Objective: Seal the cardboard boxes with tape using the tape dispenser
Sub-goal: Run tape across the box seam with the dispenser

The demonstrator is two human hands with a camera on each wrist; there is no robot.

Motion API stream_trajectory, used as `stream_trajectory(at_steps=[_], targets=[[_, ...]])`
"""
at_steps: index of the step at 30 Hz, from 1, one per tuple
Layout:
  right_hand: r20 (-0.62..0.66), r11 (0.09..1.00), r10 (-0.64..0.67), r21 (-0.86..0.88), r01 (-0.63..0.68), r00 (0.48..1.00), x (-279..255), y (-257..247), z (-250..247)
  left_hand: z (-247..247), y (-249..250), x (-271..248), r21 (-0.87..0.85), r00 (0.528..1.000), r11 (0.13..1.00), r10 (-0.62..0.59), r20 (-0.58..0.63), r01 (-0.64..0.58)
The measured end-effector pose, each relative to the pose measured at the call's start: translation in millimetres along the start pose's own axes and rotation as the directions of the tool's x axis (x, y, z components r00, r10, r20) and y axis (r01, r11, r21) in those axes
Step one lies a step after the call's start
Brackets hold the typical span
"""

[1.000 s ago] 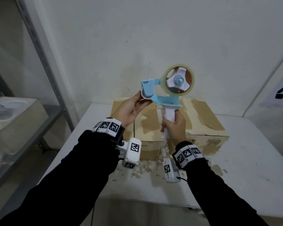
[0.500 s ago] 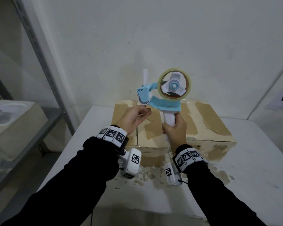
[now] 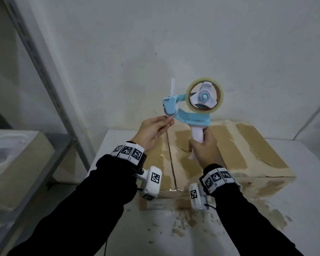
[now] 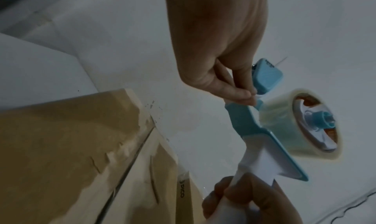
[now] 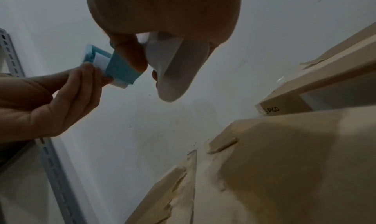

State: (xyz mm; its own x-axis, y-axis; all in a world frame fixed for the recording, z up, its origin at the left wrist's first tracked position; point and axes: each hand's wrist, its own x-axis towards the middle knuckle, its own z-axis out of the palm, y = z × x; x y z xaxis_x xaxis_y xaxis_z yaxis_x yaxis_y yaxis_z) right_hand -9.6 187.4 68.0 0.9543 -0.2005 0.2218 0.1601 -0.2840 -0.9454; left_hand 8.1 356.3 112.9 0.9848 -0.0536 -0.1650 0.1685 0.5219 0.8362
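Now R hand (image 3: 203,150) gripping dispenser (image 3: 190,115), L pinching tape

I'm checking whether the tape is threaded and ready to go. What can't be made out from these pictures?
- Tape end: the left hand pinches at the tape dispenser head, but clear tape is not discernible; fingertips cover it in the left wrist view.
- Cutter blade: too small and blurred everywhere.
- Grip: mostly wrapped by the right hand.
- Tape roll: missing from the right wrist view, behind the hand.
- Cardboard box seam: partly behind both arms.
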Motion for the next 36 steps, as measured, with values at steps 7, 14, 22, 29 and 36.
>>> stream_trajectory(at_steps=[7,14,22,29,36], targets=[[-0.046,0.991,0.02,0.136,-0.014,0.999,10,5,35,-24,10,26,0.027,0.997,0.999,-0.047,0.059,0.045],[-0.019,0.97,0.063,0.235,-0.056,0.998,30,12,47,-26,14,55,-0.001,0.993,0.993,-0.115,0.006,0.115],[-0.015,0.951,0.147,0.277,-0.137,0.989,67,35,44,-9,15,93,0.023,0.987,0.987,-0.159,0.016,0.159],[0.084,0.963,0.107,0.238,-0.124,0.991,101,36,21,-10,23,128,0.189,0.981,0.963,-0.18,-0.076,0.192],[0.11,0.962,0.096,0.244,-0.12,0.989,113,45,34,-16,23,132,-0.042,0.958,0.957,-0.286,-0.011,0.286]])
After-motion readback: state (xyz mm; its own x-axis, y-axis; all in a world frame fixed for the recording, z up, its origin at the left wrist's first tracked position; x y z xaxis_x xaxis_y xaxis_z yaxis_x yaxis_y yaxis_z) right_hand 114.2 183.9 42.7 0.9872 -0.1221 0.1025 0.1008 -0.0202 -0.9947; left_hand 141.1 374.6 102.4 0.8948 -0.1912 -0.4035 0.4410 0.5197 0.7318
